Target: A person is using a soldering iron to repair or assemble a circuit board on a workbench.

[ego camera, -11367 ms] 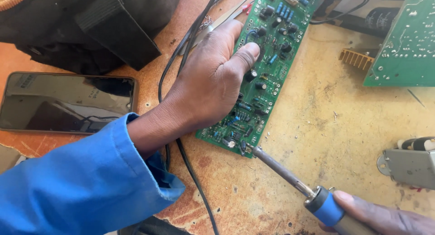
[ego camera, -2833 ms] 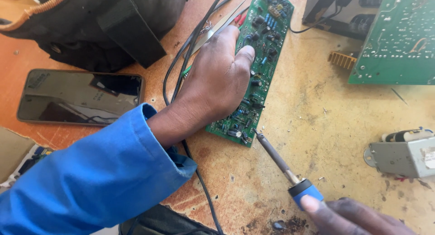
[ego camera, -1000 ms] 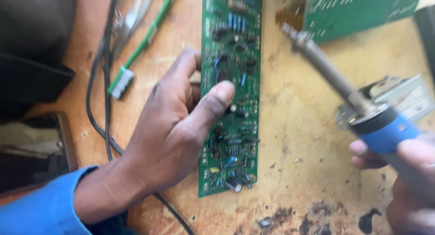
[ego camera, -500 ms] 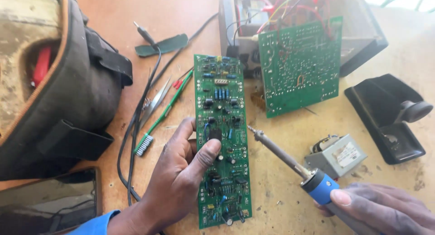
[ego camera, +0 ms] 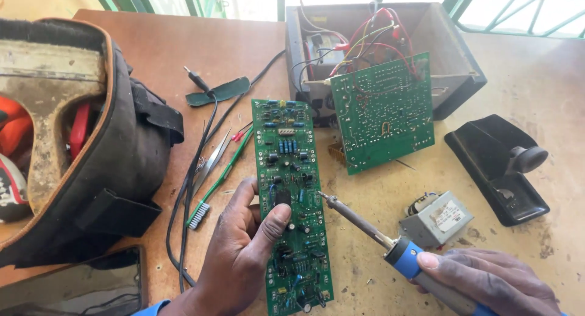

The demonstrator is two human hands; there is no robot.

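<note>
A person's left hand [ego camera: 241, 255] steadies a long green circuit board [ego camera: 291, 200] lying flat near the middle of the worn table [ego camera: 536, 78], the thumb pressed on the board's component side and the fingers curled under its left edge, so the grip is closed on the board. The right hand [ego camera: 487, 282], toward the table's near right corner, is clenched around the blue handle of a soldering iron [ego camera: 378, 234], whose metal tip rests at the board's right edge about midway along it. Just beside the iron's handle sits a small grey transformer [ego camera: 437, 217]. Farther back, an open black equipment case [ego camera: 451, 60] holds red, yellow and black wires, with a second green circuit board [ego camera: 382, 112] propped against its front. A black tool bag [ego camera: 103, 151] fills the table's left side; tweezers [ego camera: 210, 163], a green brush [ego camera: 219, 179] and black cables [ego camera: 186, 194] lie between it and the held board. A dark plastic cover [ego camera: 496, 166] lies by the right edge.
</note>
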